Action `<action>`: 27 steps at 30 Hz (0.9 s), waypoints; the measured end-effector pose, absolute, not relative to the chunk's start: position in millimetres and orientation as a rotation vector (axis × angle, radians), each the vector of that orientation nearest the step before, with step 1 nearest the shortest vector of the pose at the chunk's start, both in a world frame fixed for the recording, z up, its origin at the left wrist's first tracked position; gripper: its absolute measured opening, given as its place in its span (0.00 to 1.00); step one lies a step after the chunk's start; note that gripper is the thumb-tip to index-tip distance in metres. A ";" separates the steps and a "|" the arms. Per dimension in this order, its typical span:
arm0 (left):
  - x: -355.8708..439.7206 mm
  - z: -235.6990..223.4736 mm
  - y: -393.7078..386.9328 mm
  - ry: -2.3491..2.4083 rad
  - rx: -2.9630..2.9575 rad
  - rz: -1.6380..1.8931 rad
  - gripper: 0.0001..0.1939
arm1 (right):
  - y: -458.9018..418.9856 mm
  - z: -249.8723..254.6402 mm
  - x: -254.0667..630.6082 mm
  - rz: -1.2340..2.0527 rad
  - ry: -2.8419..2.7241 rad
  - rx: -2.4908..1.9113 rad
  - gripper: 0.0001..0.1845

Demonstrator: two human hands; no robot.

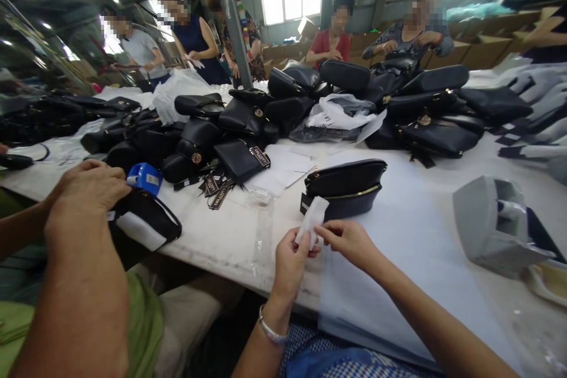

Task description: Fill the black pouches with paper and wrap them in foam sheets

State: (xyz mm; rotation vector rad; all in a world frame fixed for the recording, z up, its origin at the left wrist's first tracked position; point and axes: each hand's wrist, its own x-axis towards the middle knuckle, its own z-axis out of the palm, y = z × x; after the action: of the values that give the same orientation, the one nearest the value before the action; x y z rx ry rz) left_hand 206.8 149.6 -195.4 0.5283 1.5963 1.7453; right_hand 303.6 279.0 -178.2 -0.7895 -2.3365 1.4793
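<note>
"Bare and closest to the lens, a co-worker's forearm (84,277) is filling the lower left. What are the wearer's own hands doing?"

"Left hand (293,257) is pinching a white slip (313,218) between thumb and fingers. Right hand (349,239) is holding its fingertips close together at the slip's right edge; whether they are gripping or only touching, I'm not managing to tell."

"Where is the slip sitting?"

"It's hanging over the near part of the table (217,236), in front of a black pouch (341,180) and partly hiding its left end. Its long axis is leaning up and rightward, the free end pointing away from the wearer."

"And the pouch?"

"It's resting on the table, its long axis running roughly left to right, its gold zipper (354,195) facing the wearer."

"How are you judging their handling?"

"I'm expecting the slip to be light, soft and easily creased, so I'm favouring a flat pinch near its lower end. I'm taking the pouch for fairly light, soft-sided and a little slippery; I'm preferring a hold at both ends, clear of the zipper."
</note>
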 end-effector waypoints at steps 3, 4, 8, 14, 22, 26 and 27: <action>206.5 -192.7 147.6 1.521 0.452 1.739 0.22 | 281.4 -185.7 309.6 1.726 -2.271 -0.609 0.18; 206.4 -191.9 146.6 1.482 0.422 1.732 0.22 | 282.0 -188.5 311.3 1.791 -2.227 -0.566 0.17; 206.5 -187.3 143.1 1.364 0.345 1.721 0.25 | 282.0 -195.5 312.2 1.872 -2.125 -0.514 0.14; 208.7 -178.6 144.2 1.402 0.372 1.670 0.37 | 275.1 -200.8 302.7 1.817 -2.027 -0.571 0.11; 215.0 -183.4 143.6 1.449 0.431 1.568 0.44 | 269.4 -216.6 289.4 1.855 -1.955 -0.792 0.08; 216.1 -182.1 145.4 1.491 0.434 1.608 0.45 | 268.8 -206.1 301.4 1.888 -1.842 -0.825 0.11; 216.9 -182.5 146.0 1.511 0.450 1.624 0.45 | 266.6 -201.5 306.4 1.991 -1.716 -0.818 0.16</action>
State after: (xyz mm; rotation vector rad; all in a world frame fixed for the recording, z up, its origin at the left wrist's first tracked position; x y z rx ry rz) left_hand 216.9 146.0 -182.5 0.4504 1.5106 1.6243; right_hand 306.4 266.6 -201.5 -0.8176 -1.7156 1.9908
